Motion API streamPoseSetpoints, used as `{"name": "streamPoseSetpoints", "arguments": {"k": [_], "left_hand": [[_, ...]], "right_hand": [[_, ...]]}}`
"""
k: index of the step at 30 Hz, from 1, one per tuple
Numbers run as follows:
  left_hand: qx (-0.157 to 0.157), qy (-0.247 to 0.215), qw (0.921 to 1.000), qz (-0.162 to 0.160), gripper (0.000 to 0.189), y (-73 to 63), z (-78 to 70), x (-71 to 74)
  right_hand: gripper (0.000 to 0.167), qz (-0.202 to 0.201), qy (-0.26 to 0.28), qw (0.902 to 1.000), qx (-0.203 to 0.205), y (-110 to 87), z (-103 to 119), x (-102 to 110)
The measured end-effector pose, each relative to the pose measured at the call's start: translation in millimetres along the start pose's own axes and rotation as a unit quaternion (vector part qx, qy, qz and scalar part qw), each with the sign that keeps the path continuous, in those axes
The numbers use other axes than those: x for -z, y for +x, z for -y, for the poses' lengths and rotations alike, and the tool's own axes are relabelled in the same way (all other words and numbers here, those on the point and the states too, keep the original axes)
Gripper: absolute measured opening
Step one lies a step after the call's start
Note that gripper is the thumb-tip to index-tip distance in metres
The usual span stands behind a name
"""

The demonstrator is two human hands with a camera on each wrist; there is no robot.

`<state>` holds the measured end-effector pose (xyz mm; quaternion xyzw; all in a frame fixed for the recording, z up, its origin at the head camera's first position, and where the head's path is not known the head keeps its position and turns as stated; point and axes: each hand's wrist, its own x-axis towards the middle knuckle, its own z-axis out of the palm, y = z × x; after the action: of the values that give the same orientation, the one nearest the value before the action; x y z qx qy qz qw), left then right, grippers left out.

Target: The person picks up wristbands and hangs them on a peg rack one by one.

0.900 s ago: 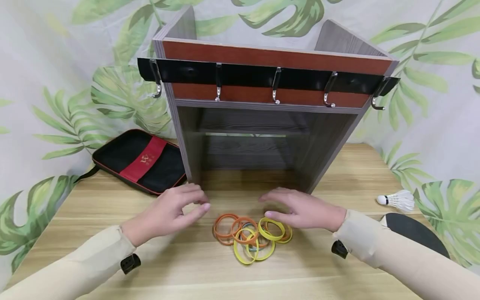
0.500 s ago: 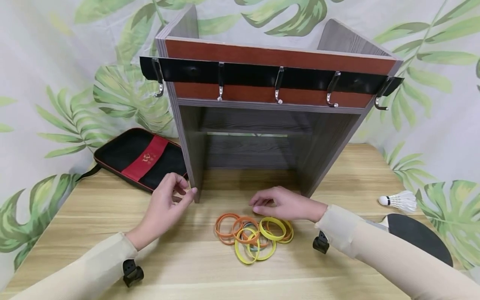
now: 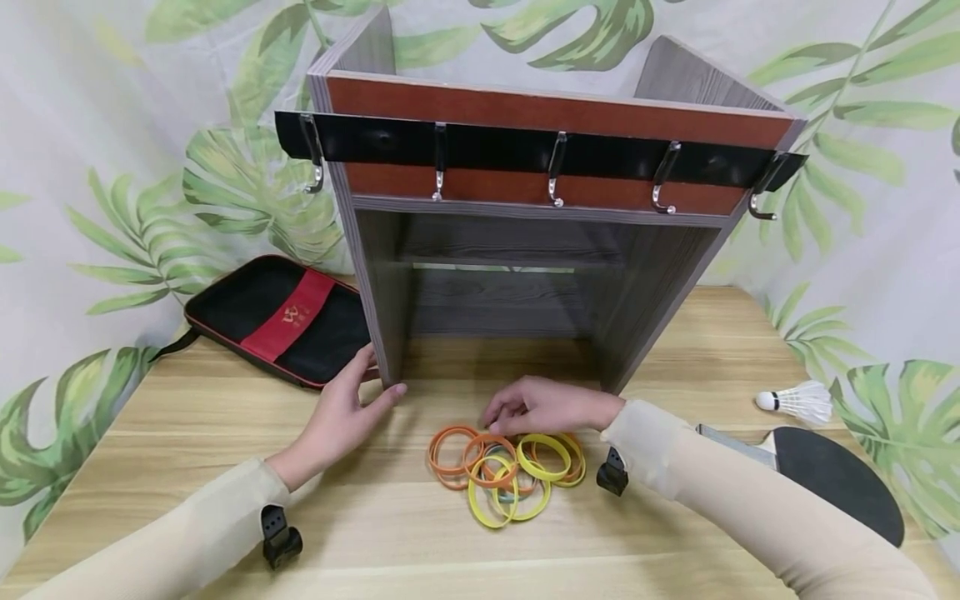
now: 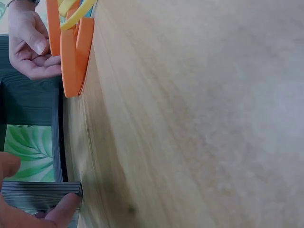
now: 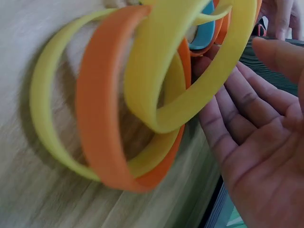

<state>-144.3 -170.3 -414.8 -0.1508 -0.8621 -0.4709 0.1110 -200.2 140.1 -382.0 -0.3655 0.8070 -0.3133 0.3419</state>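
My left hand (image 3: 337,425) is at the lower left side panel (image 3: 377,317) of a grey wooden rack, thumb at its front edge and fingers round the outer side. The left wrist view shows thumb and finger on either side of that panel's end (image 4: 40,190). Behind a pile of orange, yellow and blue-grey silicone wristbands (image 3: 543,458) is my right hand (image 3: 551,407), its fingers loosely bent. In the right wrist view its palm (image 5: 270,156) faces the bands, fingertips right by a yellow wristband (image 5: 147,71), holding none.
Black hooks line a strip (image 3: 495,150) across the rack's front. A black and red zip case (image 3: 270,321) lies to the left. A shuttlecock (image 3: 798,402) and a black table tennis bat (image 3: 836,479) are on the table's right, the bat's handle partly behind my right sleeve.
My left hand has moved from above the table to the rack's left panel. The right hand has shifted left behind the wristbands, its fingers bending more. The wristbands have stayed put.
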Motion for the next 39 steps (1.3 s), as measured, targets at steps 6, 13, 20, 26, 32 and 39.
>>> {"name": "streamPoseSetpoints", "arguments": {"k": [6, 13, 20, 26, 32, 39], "left_hand": [[-0.006, 0.004, 0.9999, 0.009, 0.063, 2.9, 4.8, -1.4], [-0.004, 0.007, 0.9999, 0.01, 0.059, 5.6, 5.5, -2.4], [0.002, 0.01, 0.9999, 0.014, 0.057, 6.6, 4.3, -0.7], [0.006, 0.006, 0.9999, 0.015, 0.058, 6.4, 5.5, 0.2], [0.003, 0.003, 0.9999, 0.016, 0.058, 7.0, 7.3, 0.3], [0.0, -0.005, 0.9998, 0.02, 0.058, 7.0, 8.5, 0.9]], "right_hand": [[0.028, 0.011, 0.026, 0.9994, -0.018, 5.6, 1, -1], [0.028, 0.029, 0.069, 0.9969, -0.022, 8.0, 2, 0], [0.03, 0.032, 0.084, 0.9957, -0.025, 6.5, 2, 3], [0.029, 0.04, 0.117, 0.9918, -0.032, 4.9, 1, 8], [0.03, 0.059, 0.179, 0.9805, -0.056, 4.1, 1, 13], [0.03, 0.076, 0.226, 0.9693, -0.06, 4.9, -2, 14]]}}
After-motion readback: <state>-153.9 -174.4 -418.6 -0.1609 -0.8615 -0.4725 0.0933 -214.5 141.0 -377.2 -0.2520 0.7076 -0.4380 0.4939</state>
